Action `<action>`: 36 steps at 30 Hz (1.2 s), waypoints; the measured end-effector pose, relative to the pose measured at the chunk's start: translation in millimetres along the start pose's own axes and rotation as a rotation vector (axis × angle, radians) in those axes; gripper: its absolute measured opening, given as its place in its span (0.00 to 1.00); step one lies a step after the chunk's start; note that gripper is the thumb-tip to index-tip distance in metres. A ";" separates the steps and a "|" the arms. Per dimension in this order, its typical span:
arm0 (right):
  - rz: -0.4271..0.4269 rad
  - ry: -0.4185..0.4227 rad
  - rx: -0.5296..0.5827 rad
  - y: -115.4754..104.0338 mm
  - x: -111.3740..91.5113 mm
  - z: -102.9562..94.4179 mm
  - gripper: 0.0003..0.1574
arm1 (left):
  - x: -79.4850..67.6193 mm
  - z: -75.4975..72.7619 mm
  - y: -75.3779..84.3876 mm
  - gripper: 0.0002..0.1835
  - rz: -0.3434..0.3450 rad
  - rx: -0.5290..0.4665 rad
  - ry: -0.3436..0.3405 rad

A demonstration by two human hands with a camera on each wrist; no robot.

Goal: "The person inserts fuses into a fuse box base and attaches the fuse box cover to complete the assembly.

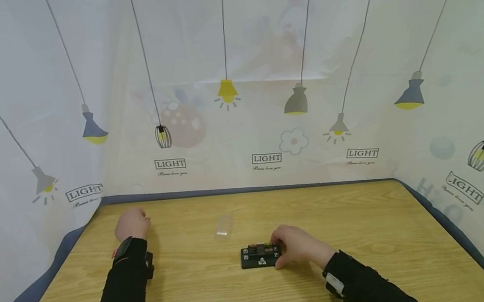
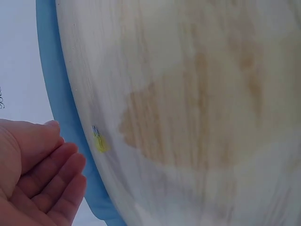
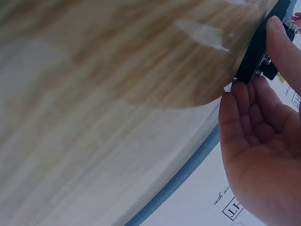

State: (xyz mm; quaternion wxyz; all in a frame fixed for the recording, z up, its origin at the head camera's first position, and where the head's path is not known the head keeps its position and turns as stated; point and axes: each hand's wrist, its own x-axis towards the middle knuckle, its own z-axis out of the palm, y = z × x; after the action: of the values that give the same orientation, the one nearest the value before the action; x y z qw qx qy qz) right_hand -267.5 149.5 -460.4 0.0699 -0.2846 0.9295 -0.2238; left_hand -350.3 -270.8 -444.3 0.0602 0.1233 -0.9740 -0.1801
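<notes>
My right hand grips the right end of a small black base with circuit parts and metal screws. The right wrist view shows the thumb on the face of the black base and the fingers at its end. I cannot tell whether the base touches the table. Far left on the table, my left hand has loosely bent fingers. In the left wrist view, a tiny yellow piece with thin metal legs lies just beyond the fingertips of the left hand, apart from them.
A clear plastic piece lies on the wooden table between the hands, behind the black base. Around the far and side edges of the table hangs a pale curtain printed with lamps.
</notes>
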 end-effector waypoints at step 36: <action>-0.032 -0.002 -0.003 -1.0 -1.7 -1.6 0.27 | -4.1 5.8 1.4 0.16 0.040 0.064 -0.125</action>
State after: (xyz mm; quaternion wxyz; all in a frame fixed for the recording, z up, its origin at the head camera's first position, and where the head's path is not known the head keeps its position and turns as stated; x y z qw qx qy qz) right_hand -266.0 150.3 -458.5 0.0666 -0.2995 0.9252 -0.2232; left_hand -347.6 -266.5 -449.5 -0.0012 0.0941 -0.9834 -0.1550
